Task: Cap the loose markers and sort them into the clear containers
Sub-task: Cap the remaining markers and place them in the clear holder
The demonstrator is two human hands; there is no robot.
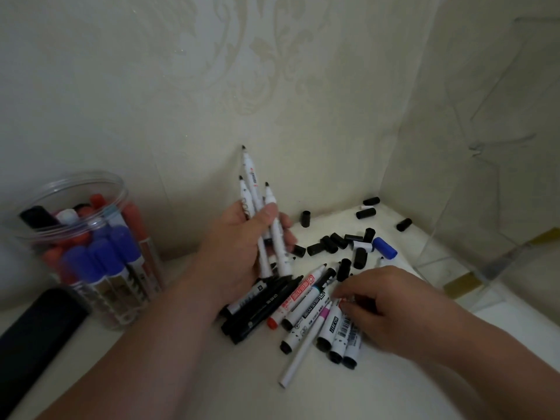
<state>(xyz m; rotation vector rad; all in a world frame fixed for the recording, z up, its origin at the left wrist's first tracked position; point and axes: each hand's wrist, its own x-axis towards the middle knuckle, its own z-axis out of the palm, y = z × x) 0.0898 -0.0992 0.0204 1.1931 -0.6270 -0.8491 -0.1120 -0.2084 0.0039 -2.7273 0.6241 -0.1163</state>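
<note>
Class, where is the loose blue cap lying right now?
In the head view, the blue cap lies on the table right of centre, at the right edge of the black caps, beyond the right hand.

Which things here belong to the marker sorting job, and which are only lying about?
Job: uncapped white markers in left hand; marker pile under right hand; loose black caps; blue cap; clear jar; clear box.
Lying about: dark object beside the jar.

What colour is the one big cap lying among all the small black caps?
Blue; the big cap shows best in the head view.
</note>
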